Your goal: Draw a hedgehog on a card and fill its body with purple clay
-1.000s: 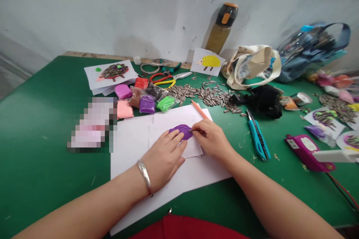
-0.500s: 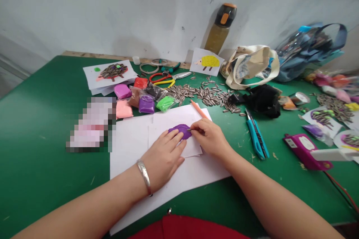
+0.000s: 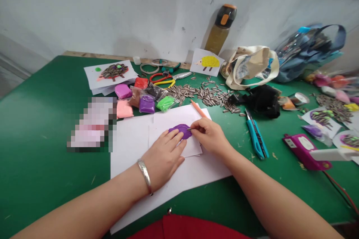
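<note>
I had a small dark striped seed (image 3: 189,129) pinched between the thumb and forefinger of my right hand (image 3: 209,135), its tip at the right-hand end of a flat oval of purple clay (image 3: 183,127). The clay lay directly to the left of that pinch, on a small white paper sheet (image 3: 193,150). My left hand (image 3: 165,160) was open and palm down, its fingertips resting on the near left edge of the clay and the rest of it on the paper, holding nothing; a patterned silver metal bangle (image 3: 144,176) circled its wrist. Beneath both hands spread larger smooth white paper (image 3: 127,198), laid on a glossy green tabletop (image 3: 42,127). The clay looked matte and soft, with a slightly uneven rim and a curved line pressed into its surface, partly hidden by my fingers. Just beyond the pinch, an orange pen-like stick (image 3: 199,109) lay aslant on the paper, and farther off was a loose heap of hard, pointed, grey-striped seeds (image 3: 210,95). Beyond my left hand sat soft, squarish packets of clay, among them a shiny purple packet (image 3: 147,104) and a bright green packet (image 3: 166,103). To the right of the pinch, apart from it, lay a turquoise plastic utility knife (image 3: 257,138), its metal blade end pointing away from me.
</note>
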A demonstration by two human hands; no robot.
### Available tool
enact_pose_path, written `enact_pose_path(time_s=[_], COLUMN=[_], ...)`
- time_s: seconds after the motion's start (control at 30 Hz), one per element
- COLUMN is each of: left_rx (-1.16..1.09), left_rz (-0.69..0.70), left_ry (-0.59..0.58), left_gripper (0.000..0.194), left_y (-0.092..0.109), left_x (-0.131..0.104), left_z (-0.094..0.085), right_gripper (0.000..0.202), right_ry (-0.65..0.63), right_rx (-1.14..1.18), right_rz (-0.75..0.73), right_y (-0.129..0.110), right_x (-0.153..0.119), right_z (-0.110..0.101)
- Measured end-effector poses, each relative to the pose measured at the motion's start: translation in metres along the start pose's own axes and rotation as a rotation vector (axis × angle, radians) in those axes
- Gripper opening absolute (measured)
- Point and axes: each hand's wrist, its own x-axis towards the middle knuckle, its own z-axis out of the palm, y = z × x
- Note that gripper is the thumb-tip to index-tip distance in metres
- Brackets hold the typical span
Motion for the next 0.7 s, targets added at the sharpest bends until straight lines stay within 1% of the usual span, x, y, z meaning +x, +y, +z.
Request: enact_pose_path(time_s=[0.1, 0.4, 0.5, 0.6, 0.7], left_rx=[0.0, -0.02, -0.019, -0.016, -0.016], left_rz=[-0.003, -0.014, -0.017, -0.014, -0.01], left_ry=[-0.001, 0.004, -0.003, 0.0, 0.005], left_gripper=[0.038, 0.037, 0.038, 0.039, 0.039], left_y=[0.0, 0.0, -0.001, -0.001, -0.001], left_x=[0.0, -0.001, -0.001, 0.0, 0.0], left_z=[0.0, 0.002, 0.002, 0.002, 0.003], right_gripper=[0.008, 0.009, 0.01, 0.012, 0.014], right_ry=[-0.006, -0.013, -0.062, -0.135, -0.116], right_rx=[0.049, 0.042, 0.118, 0.255, 0.364], right_rz=[0.035, 0.043, 0.11, 0.179, 0.197], right_y=[0.0, -0.002, -0.005, -0.01, -0.013], right_x=[0.0, 0.001, 0.004, 0.009, 0.012], right_z=[0.0, -0.001, -0.005, -0.01, -0.009])
